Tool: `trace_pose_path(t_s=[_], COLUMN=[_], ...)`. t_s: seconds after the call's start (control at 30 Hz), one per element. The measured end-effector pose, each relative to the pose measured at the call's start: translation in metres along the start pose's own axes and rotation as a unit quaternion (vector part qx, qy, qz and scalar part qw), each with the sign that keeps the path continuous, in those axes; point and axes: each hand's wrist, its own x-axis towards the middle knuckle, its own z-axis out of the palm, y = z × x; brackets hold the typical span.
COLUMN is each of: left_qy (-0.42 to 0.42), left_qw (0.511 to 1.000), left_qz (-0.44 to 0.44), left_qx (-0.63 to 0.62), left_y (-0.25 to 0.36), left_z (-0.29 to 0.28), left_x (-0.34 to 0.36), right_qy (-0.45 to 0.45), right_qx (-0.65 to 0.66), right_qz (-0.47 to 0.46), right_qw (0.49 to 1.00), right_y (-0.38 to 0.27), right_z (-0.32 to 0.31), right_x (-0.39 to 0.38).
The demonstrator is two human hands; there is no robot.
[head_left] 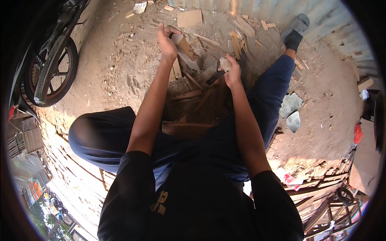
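My left hand is at the upper end of a short wooden block, its fingers bent over that end and the thumb apart from them. A flat greyish piece slants down beside the block. My right hand is closed, with a pale, ridged piece showing at its fingers; what this is I cannot make out. Just left of that hand is a dark, narrow object, partly in shadow. Loose wood pieces lie between my legs.
Wood offcuts lie scattered before a corrugated metal sheet. A flat board rests on the dirt ahead. To the left stands a motorcycle wheel. Grey crumpled scraps lie right of my outstretched leg.
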Motion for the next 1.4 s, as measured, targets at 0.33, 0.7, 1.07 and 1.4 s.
trace_pose_path(t_s=[0.33,0.7,1.07,1.4], left_qy=[-0.14,-0.164,-0.15,-0.189], left_qw=[0.989,0.986,0.988,0.982], left_qz=[0.006,-0.034,-0.031,-0.02], left_qx=[0.05,0.001,0.022,0.016], left_y=[0.007,0.01,0.022,0.008], left_z=[0.003,0.022,0.032,0.031], left_x=[-0.013,-0.016,-0.032,-0.027], right_qy=[-0.021,-0.164,-0.192,-0.19], right_qx=[-0.015,0.032,-0.01,-0.031], right_qz=[-0.118,-0.291,-0.165,-0.18], right_qw=[0.993,0.942,0.967,0.965], right_y=[-0.074,-0.148,-0.119,-0.123], right_z=[0.077,0.221,0.23,0.236], right_x=[-0.04,-0.06,-0.042,-0.043])
